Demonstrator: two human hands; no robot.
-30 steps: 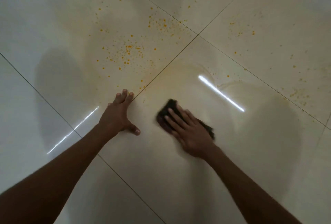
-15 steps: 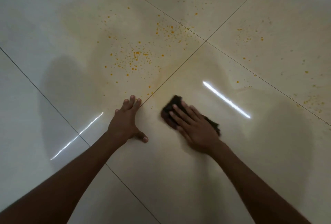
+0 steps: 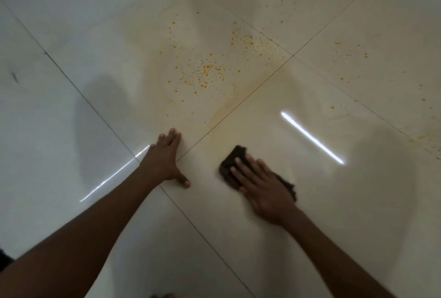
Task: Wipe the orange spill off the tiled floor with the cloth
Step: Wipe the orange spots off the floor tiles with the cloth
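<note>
Orange droplets of the spill (image 3: 205,71) speckle the glossy cream tiles ahead of both hands, with more specks (image 3: 248,41) further back and a few (image 3: 350,53) on the right-hand tile. A yellowish smear surrounds them. My right hand (image 3: 260,185) lies flat with straight fingers on a dark brown cloth (image 3: 235,157), pressing it on the tile. The cloth shows past my fingertips and behind my palm. My left hand (image 3: 167,159) rests flat on the floor, fingers pointing at the spill, thumb spread toward the cloth.
Dark grout lines (image 3: 238,107) cross the floor diagonally and meet between my hands. Bright strip-light reflections (image 3: 310,136) glare on the tiles. A small dark mark (image 3: 14,77) sits at the far left. The tile under the cloth looks smeared but free of droplets.
The view has shifted, so the spill sits lower in frame. My right hand has drawn the cloth slightly back toward me. My left hand stays planted.
</note>
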